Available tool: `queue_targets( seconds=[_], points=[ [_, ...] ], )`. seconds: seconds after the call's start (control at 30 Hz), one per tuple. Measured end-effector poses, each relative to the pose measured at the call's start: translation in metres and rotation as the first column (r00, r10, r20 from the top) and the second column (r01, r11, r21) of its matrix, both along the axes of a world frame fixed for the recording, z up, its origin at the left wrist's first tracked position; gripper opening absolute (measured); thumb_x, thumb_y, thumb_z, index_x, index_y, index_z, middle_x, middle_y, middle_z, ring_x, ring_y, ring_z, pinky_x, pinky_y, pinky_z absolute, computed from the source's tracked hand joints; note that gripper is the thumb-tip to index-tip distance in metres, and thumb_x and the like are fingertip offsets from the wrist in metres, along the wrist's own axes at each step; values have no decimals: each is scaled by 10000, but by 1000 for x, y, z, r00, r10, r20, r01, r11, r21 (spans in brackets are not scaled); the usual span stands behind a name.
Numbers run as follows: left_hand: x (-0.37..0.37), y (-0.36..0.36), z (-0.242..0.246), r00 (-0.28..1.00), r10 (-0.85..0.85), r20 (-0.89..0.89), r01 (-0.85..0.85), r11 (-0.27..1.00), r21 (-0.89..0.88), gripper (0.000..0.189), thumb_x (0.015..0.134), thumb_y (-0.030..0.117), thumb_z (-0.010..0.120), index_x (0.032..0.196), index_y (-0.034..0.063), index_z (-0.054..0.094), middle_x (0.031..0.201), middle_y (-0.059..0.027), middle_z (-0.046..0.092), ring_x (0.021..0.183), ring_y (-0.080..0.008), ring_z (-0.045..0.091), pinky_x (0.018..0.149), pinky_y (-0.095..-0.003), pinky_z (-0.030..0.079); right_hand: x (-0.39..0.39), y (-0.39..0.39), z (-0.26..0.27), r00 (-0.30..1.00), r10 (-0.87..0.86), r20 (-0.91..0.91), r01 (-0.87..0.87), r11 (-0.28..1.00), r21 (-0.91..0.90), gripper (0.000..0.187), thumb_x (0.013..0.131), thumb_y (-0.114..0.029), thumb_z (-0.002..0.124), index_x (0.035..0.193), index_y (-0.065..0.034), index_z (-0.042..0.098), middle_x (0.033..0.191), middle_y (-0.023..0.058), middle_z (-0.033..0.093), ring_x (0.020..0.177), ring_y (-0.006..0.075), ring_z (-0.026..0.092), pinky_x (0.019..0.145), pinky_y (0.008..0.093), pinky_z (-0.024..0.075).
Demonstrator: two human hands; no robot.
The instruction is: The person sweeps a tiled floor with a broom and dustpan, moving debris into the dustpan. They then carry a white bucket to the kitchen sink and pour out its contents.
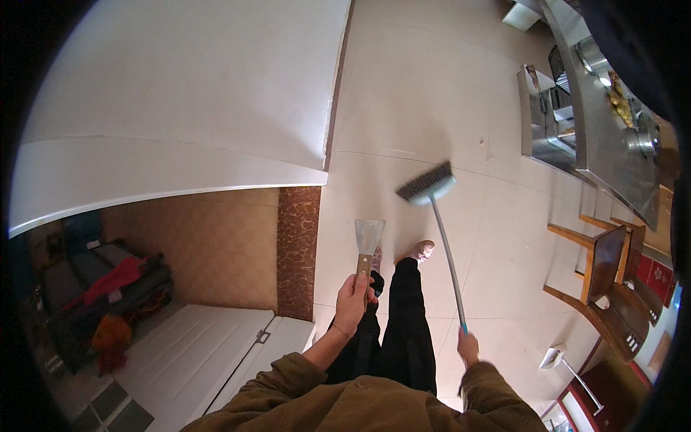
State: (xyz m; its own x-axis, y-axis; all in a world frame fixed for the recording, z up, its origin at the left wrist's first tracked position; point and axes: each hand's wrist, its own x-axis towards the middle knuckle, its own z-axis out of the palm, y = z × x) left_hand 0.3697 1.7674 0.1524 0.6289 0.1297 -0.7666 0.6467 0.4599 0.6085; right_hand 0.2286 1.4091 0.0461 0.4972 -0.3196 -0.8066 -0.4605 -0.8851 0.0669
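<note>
My left hand (353,302) grips the wooden handle of a scraper (369,237), its wide metal blade pointing away from me above the floor. In my right hand (468,347) is the upper end of a long-handled broom (447,245). The broom's pale blue head with dark bristles (426,183) is ahead of my feet, slightly blurred. Whether the bristles touch the tiles is hard to tell. My shoes (418,252) stand on the beige tiled floor (388,108), between the two tools.
A white wall (183,81) and an open doorway with a brown stone threshold (297,248) lie to the left, beside a white door (200,351). On the right are a stainless steel counter (604,140), wooden chairs (604,264) and a long-handled dustpan (553,356). Small debris (482,142) dots the floor.
</note>
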Motion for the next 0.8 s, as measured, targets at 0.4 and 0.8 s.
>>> queue_targets(
  seconds=[0.4,0.8],
  points=[
    [-1,-21,-7,988,-141,-66,142,990,1,290,872,295,362,827,30,473,574,-3,437,527,-95,450,522,-206,375,-40,-1,95,960,-144,240,204,946,-250,484,807,-470,356,695,-24,507,617,204,540,596,362,538,528,459,410],
    [16,-38,-4,965,-253,-69,259,961,95,300,875,285,355,841,9,466,582,-11,433,532,-95,444,523,-217,386,354,101,-46,873,-354,337,270,924,271,586,779,-526,330,907,1,551,928,210,548,898,348,519,763,429,402]
  ],
)
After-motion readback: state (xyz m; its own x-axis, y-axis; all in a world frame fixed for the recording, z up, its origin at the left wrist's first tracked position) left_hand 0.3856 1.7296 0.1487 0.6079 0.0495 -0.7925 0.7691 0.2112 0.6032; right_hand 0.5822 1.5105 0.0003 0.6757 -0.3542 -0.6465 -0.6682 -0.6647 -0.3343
